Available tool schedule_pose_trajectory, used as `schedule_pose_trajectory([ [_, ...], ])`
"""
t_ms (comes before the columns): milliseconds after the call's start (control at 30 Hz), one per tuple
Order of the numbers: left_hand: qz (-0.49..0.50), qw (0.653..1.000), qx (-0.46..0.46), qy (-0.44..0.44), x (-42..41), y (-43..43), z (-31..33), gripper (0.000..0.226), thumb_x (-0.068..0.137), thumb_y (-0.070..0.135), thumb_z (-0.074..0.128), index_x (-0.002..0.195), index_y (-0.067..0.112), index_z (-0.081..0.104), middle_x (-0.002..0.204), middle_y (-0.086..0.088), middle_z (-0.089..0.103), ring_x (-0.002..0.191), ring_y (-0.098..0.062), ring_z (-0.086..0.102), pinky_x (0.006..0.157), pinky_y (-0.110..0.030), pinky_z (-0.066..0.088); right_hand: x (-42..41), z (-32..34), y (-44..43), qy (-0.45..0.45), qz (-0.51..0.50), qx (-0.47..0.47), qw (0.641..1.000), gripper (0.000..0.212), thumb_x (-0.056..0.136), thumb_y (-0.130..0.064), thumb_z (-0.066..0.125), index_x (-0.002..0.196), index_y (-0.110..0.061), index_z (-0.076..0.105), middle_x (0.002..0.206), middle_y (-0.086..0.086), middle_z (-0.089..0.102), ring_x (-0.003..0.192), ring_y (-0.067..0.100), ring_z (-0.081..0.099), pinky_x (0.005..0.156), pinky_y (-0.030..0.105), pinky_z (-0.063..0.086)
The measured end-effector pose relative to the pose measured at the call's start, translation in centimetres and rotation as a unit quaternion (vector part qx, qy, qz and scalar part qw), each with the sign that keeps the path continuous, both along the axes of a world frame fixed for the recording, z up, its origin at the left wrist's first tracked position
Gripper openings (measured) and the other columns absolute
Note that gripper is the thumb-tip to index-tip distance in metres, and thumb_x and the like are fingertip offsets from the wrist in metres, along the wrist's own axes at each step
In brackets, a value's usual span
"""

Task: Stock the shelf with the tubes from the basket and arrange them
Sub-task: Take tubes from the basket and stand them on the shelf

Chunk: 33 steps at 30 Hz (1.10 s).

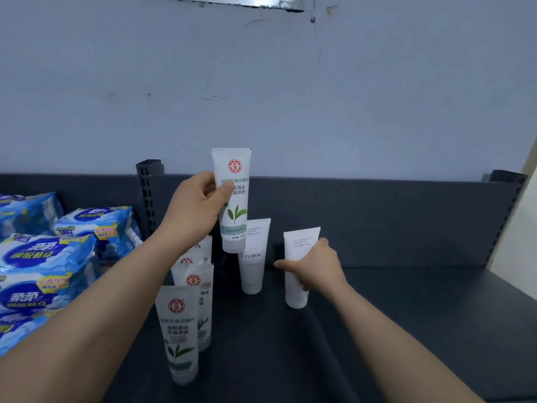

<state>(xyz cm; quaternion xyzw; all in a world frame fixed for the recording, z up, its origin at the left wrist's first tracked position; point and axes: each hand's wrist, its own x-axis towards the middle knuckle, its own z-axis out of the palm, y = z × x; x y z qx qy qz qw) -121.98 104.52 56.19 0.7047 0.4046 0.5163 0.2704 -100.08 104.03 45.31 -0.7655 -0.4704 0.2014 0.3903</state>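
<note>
The left hand (197, 210) pinches a green-tea cleanser tube (234, 199) at mid-body, thumb across the printed face and fingers behind. It holds the tube upright, cap down, in the air above and just left of the FLORAL tube (252, 257). The right hand (316, 269) is wrapped round a plain white tube (300, 242), which stands on its cap to the right of the FLORAL tube. One finger sticks out towards the FLORAL tube.

These tubes look light, with soft walls that would dent under a hard squeeze and a smooth skin that could slip. The stiffer lower body near the cap is probably the best place to grip. Standing on narrow caps, they would likely topple at a nudge.

There are two pale tubes, the FLORAL tube and the gripped one. Left of the FLORAL tube, a row of standing green-tea tubes (177, 330) runs towards the camera. It seems to hold four, though the left forearm hides the rear ones, and the lifted tube makes five. All of them rest on the dark shelf (392, 330). Further left, at least four blue packets (43, 257) overlap one another. No basket is in view.
</note>
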Motion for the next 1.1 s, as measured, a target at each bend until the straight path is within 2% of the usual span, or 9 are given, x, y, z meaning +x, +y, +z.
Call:
schedule_pose_trajectory([
  [167, 0.007, 1.000, -0.002, 0.008, 0.5, 0.4, -0.4, 0.012, 0.094, 0.026, 0.054, 0.104, 0.028, 0.061, 0.097, 0.017, 0.067, 0.091, -0.001, 0.064, 0.074, -0.019, 0.048, 0.8, 0.0, 0.8, 0.007, -0.001, 0.007, 1.000, 0.076, 0.049, -0.050, 0.086, 0.096, -0.014, 0.038, 0.082, 0.006, 0.065, 0.048, 0.016, 0.066, 0.040, 0.026, 0.049],
  [367, 0.026, 1.000, -0.007, 0.014, 0.4, 0.8, -0.5, 0.013, 0.095, 0.027, 0.054, 0.105, 0.027, 0.062, 0.095, 0.018, 0.066, 0.088, 0.001, 0.063, 0.066, -0.013, 0.043, 1.0, -0.2, 2.3, 0.054, -0.021, 0.025, 0.998, 0.069, 0.059, -0.037, 0.087, 0.097, -0.013, 0.035, 0.080, 0.007, 0.061, 0.052, 0.021, 0.069, 0.054, 0.040, 0.060],
  [600, 0.027, 1.000, -0.011, 0.009, 0.0, 1.2, -0.6, 0.019, 0.095, 0.026, 0.054, 0.112, 0.024, 0.062, 0.097, 0.019, 0.066, 0.089, 0.003, 0.062, 0.066, -0.013, 0.043, 1.0, 0.1, 2.4, 0.057, -0.026, 0.010, 0.998, 0.074, 0.057, -0.045, 0.084, 0.101, -0.013, 0.034, 0.089, 0.009, 0.064, 0.059, 0.021, 0.070, 0.060, 0.041, 0.060],
  [667, 0.026, 1.000, -0.009, 0.012, -0.2, 1.3, -0.6, 0.021, 0.095, 0.026, 0.053, 0.114, 0.023, 0.062, 0.099, 0.016, 0.066, 0.088, 0.004, 0.062, 0.065, -0.012, 0.042, 0.9, 0.7, 1.8, 0.018, -0.043, 0.036, 0.998, 0.083, 0.050, -0.056, 0.081, 0.104, -0.017, 0.032, 0.104, 0.007, 0.058, 0.080, 0.026, 0.068, 0.069, 0.043, 0.059],
  [733, 0.025, 1.000, -0.009, 0.011, -0.4, 1.4, -0.5, 0.021, 0.095, 0.026, 0.053, 0.114, 0.022, 0.062, 0.098, 0.017, 0.066, 0.088, 0.005, 0.061, 0.065, -0.012, 0.042, 0.9, 1.7, 1.0, -0.043, -0.053, 0.108, 0.992, 0.082, 0.058, -0.055, 0.078, 0.115, -0.017, 0.033, 0.119, 0.004, 0.048, 0.096, 0.028, 0.060, 0.077, 0.040, 0.054],
  [833, 0.025, 1.000, -0.009, 0.002, -0.9, 1.6, -0.4, 0.019, 0.095, 0.027, 0.052, 0.111, 0.024, 0.061, 0.094, 0.022, 0.064, 0.087, 0.006, 0.061, 0.065, -0.012, 0.041, 0.0, 3.7, -0.2, -0.166, -0.005, 0.213, 0.963, 0.058, 0.080, -0.040, 0.069, 0.124, -0.019, 0.039, 0.127, 0.000, 0.041, 0.097, 0.025, 0.058, 0.076, 0.035, 0.048],
  [900, 0.021, 1.000, -0.008, 0.000, -1.2, 1.6, -0.4, 0.017, 0.095, 0.027, 0.052, 0.110, 0.026, 0.060, 0.092, 0.024, 0.062, 0.086, 0.007, 0.060, 0.064, -0.011, 0.041, -1.0, 4.7, 0.1, -0.221, 0.050, 0.239, 0.944, 0.044, 0.087, -0.032, 0.063, 0.124, -0.019, 0.045, 0.129, 0.000, 0.042, 0.097, 0.024, 0.059, 0.079, 0.037, 0.050],
  [1000, 0.017, 1.000, -0.007, 0.000, -1.7, 1.5, -0.3, 0.016, 0.095, 0.027, 0.052, 0.109, 0.026, 0.060, 0.092, 0.024, 0.062, 0.086, 0.006, 0.060, 0.064, -0.012, 0.042, -2.7, 5.3, 2.0, -0.268, 0.150, 0.165, 0.937, 0.038, 0.091, -0.026, 0.056, 0.128, -0.018, 0.050, 0.132, 0.001, 0.046, 0.107, 0.023, 0.057, 0.090, 0.035, 0.047],
  [1100, 0.018, 1.000, -0.005, -0.007, -2.2, 1.4, -0.4, 0.020, 0.095, 0.027, 0.053, 0.112, 0.022, 0.062, 0.096, 0.019, 0.065, 0.088, 0.004, 0.062, 0.065, -0.012, 0.044, -4.4, 5.3, 3.5, -0.319, 0.202, 0.060, 0.924, 0.041, 0.091, -0.020, 0.051, 0.131, -0.013, 0.049, 0.131, 0.008, 0.048, 0.112, 0.028, 0.054, 0.091, 0.037, 0.045],
])
